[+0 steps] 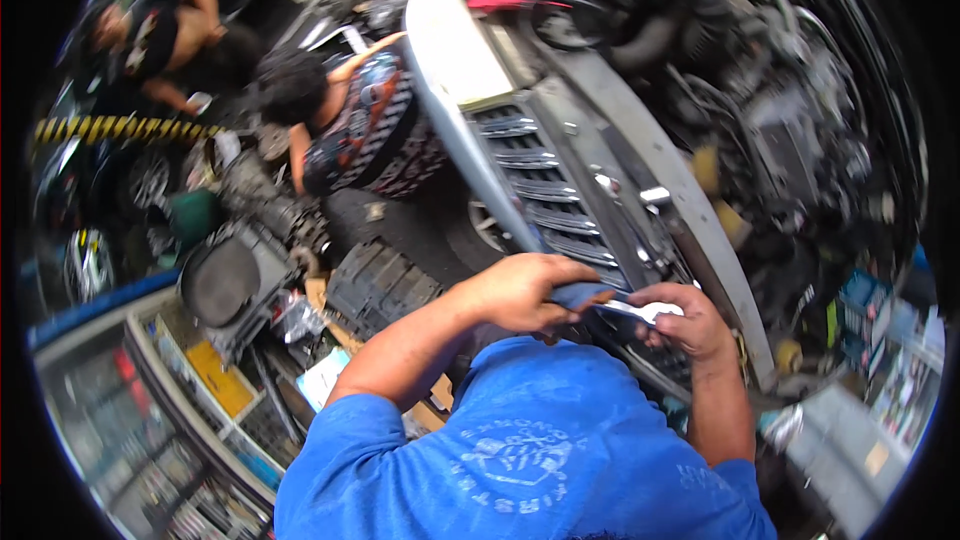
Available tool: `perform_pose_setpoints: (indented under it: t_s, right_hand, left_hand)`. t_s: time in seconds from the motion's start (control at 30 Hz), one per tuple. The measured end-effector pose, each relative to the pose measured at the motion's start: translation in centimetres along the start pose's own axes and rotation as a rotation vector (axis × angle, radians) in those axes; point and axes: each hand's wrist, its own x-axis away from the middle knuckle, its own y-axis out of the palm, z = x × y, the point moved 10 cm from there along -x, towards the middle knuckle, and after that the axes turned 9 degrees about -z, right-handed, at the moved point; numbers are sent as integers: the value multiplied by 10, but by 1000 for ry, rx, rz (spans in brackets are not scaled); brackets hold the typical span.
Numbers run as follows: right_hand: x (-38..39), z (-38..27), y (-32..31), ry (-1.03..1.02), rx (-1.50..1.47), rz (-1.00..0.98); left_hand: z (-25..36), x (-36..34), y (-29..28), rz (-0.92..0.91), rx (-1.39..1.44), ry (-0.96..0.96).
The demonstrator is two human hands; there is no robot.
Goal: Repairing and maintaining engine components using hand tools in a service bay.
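Observation:
In front of my blue shirt both hands come together over one long, narrow thing. My left hand is closed round a dark blue, cloth-like piece at its left end. My right hand grips the other end, a shiny silver metal tool with a rounded head; glare and blur hide its exact kind. Just beyond my hands lies the chrome grille of a vehicle front, with a pale metal crossbar to its right.
An engine fills the far right. A crouching co-worker is beside the vehicle, and another person bends farther left. Gearbox parts lie at left behind a glass cabinet. A grey box stands at lower right.

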Motion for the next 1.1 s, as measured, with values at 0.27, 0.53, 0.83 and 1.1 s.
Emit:
perform_pose_setpoints:
  t_s: [0.27,0.53,0.83,1.1]
  right_hand:
    - [70,-4,-14,-305,-40,263]
    - [143,-11,-46,-661,78,477]
    - [114,6,-39,-478,126,509]
    - [56,-17,-21,-227,179,432]
  left_hand:
    - [-119,49,-36,362,1045,-170]
    - [-339,195,3,573,239,-1156]
    - [-358,281,-9,1348,492,-1491]
    - [-32,389,-302,2258,-978,-507]
